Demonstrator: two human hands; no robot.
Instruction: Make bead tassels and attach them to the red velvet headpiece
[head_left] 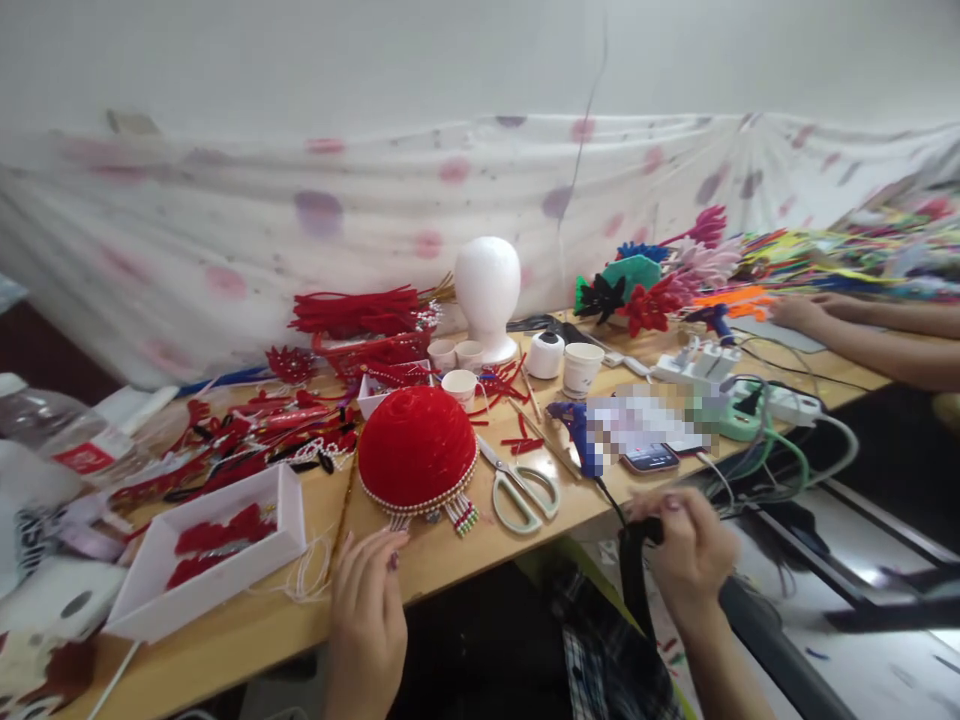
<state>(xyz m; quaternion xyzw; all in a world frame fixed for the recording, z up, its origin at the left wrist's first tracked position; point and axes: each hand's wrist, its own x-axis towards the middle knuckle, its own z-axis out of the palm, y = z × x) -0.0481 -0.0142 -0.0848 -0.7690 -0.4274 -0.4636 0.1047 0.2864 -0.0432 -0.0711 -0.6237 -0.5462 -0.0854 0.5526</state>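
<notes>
My left hand (367, 605) is at the table's front edge, its fingers stretched out and slightly curved, with nothing seen in them. Just above it is a dome-shaped red cap (418, 445), trimmed with a row of white beads and short beaded tassels. My right hand (688, 548) is closed on a black strap (634, 580), off the table at the right of my lap. Scissors (517, 490) with pale handles lie to the right of the cap. Behind them a blue glue gun (581, 440) rests near a phone (649, 458).
A white foam head (487, 295) stands at the back, near paper cups (583, 368). On the left is a white box (206, 555) with red pieces. Power strips and cables (772, 410) crowd the right. Another person's hands (802, 312) work at far right.
</notes>
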